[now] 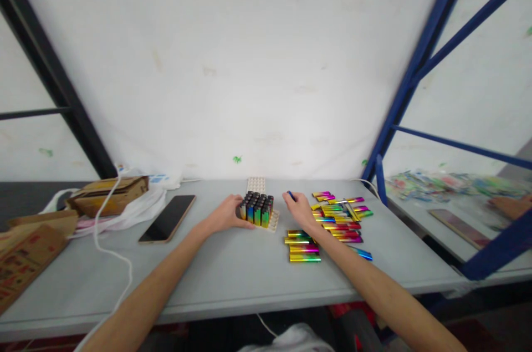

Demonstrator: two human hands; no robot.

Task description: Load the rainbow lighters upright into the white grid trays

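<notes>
Several shiny rainbow-coloured lighters (257, 210) with black tops stand upright, packed together in a pale tray with holes (274, 221). My left hand (228, 213) curves around the left side of this block, its thumb along the front and its fingers towards the back. Just right of the block, my right hand (297, 209) is closed on a lighter (291, 195), of which only a dark blue end shows. More metallic lighters (305, 249) lie flat in loose rows beside and beyond my right forearm.
Behind the block lies another pale holed tray (256, 183). To the left are a phone (168, 219), a white cable (97, 224), plastic bags and cardboard boxes (110, 195). A blue metal frame (394, 102) bounds the right; beyond it are a co-worker's hand (513, 207) and plastic packets.
</notes>
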